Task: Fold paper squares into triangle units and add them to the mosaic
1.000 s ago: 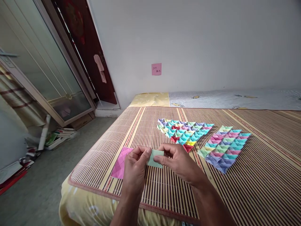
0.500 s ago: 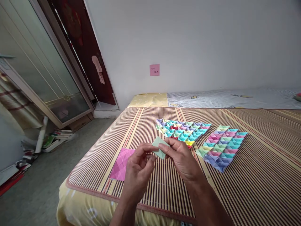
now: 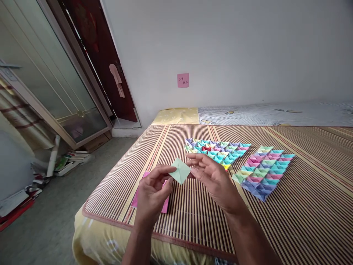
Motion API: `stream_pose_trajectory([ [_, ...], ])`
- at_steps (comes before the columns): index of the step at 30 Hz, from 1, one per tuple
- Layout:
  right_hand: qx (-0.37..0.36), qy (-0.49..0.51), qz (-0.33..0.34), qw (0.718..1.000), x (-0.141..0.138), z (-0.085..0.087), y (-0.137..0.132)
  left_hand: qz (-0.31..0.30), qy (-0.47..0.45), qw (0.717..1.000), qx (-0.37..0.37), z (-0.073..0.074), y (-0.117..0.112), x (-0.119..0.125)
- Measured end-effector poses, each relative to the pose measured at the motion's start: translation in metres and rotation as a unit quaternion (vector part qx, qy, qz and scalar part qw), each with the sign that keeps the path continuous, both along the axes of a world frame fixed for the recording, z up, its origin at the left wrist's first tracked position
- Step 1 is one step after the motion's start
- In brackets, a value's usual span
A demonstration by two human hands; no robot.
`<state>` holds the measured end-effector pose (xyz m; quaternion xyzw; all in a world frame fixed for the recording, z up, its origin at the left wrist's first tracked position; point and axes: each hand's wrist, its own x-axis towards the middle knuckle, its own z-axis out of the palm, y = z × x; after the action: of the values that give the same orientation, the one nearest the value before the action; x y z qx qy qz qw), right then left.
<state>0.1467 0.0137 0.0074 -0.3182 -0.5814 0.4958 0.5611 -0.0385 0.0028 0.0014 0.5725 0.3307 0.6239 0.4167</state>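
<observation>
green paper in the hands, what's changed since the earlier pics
The green paper has turned from square-on to corner-up and sits a little higher in the picture. The left hand grips its left corner; the right hand has loosened beside the right corner, contact unclear. The pink paper and wall note stayed put.

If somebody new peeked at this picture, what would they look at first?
Probably the two rainbow patches of folded paper on the striped mat, one just beyond the right hand, one off to its right. Next might come the pale green square pinched in the left hand. A pink note stands out on the pale wall too.
</observation>
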Motion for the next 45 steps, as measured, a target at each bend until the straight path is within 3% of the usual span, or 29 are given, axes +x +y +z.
stream_pose_trajectory([
  [6, 0.077, -0.078, -0.018, 0.994, 0.002, 0.005, -0.006, -0.043, -0.052, 0.997, -0.032, -0.001, 0.001, -0.005],
  [14, 0.105, -0.052, -0.026, 0.993, 0.002, 0.005, -0.005, -0.056, -0.019, 0.998, -0.008, -0.001, 0.0, -0.005],
  [27, 0.125, -0.07, -0.08, 0.987, -0.003, 0.01, -0.008, -0.029, 0.02, 0.999, 0.017, 0.0, 0.0, -0.002],
  [31, 0.112, -0.062, -0.075, 0.989, -0.007, 0.009, -0.008, 0.013, 0.024, 0.999, 0.025, 0.0, -0.002, 0.001],
  [37, 0.102, -0.031, -0.083, 0.991, -0.015, 0.005, -0.008, 0.044, 0.001, 0.999, -0.023, -0.002, -0.007, 0.012],
  [45, 0.127, -0.059, -0.131, 0.981, -0.02, 0.0, -0.007, 0.064, -0.082, 0.99, -0.091, -0.001, -0.011, 0.024],
])
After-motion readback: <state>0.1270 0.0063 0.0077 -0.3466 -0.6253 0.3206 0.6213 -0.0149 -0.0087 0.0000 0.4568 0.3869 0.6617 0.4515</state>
